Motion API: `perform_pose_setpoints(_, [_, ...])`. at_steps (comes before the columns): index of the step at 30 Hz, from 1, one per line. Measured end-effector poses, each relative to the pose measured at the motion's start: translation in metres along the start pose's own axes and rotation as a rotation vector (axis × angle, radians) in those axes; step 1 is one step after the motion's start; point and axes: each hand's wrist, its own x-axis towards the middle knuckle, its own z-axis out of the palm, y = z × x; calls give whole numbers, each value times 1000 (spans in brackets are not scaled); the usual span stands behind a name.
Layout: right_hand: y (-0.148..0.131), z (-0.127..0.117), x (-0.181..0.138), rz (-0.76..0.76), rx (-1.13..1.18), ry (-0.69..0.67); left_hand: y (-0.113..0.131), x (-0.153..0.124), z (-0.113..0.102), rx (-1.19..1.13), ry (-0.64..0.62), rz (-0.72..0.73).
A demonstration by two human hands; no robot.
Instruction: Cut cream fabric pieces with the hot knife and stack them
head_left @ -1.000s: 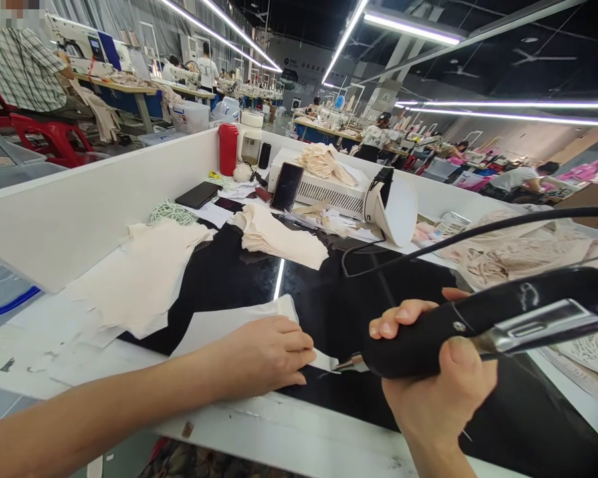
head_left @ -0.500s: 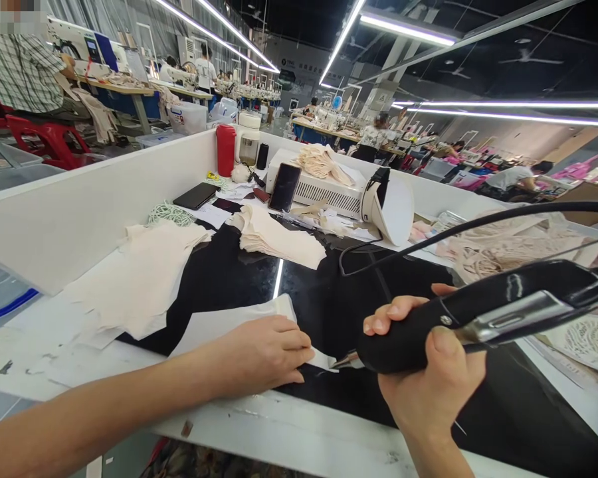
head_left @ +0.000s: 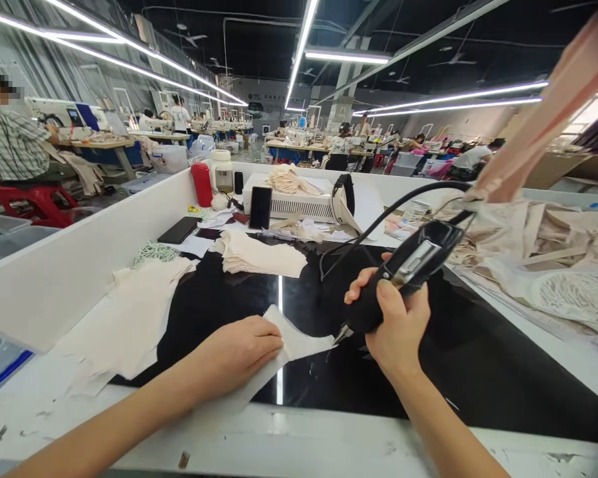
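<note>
My left hand (head_left: 239,352) lies flat, palm down, on a white fabric piece (head_left: 299,338) spread over the black glass worktop (head_left: 379,372). My right hand (head_left: 396,318) is closed around a black corded cutting tool (head_left: 403,272). The tool's metal tip touches the right edge of the white piece. Its black cord (head_left: 379,216) loops back over the table.
Cream fabric stacks (head_left: 259,255) and a pile of cut pieces (head_left: 129,318) lie to the left. A white machine box (head_left: 289,202), a phone (head_left: 260,207), a red bottle (head_left: 201,184) and lace fabric (head_left: 553,265) crowd the back and right. White walls (head_left: 90,245) edge the table. Other workers sit behind.
The view has lifted and pulled back. My right hand has tilted the tool more upright, its tip at the fabric's edge. My left hand stays on the white piece.
</note>
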Motion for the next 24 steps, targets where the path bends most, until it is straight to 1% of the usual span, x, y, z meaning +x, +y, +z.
perform_pose_setpoints(5, [-2,6,1,-15,51,7,26,0,-1,35,-97,-125])
perform_pose_setpoints(7, [-2,8,-2,-8,61,-12,35,2,-6,8,-147,-172])
perform_pose_setpoints(9, [0,9,-6,-3,66,-31,40,8,-12,-22,-196,-207])
perform_pose_setpoints(11, [3,11,-10,-1,72,-45,37,16,-18,-17,-206,-226])
perform_pose_setpoints(13, [6,14,-11,0,79,-54,28,25,-20,0,-165,-214])
perform_pose_setpoints(17, [14,23,-10,-3,116,-67,5,38,-12,-132,-90,-136])
perform_pose_setpoints(20, [19,27,-9,-7,130,-71,-4,41,-4,-172,-136,-124])
perform_pose_setpoints(24, [26,29,-11,-4,131,-78,-6,40,1,-157,-210,-167])
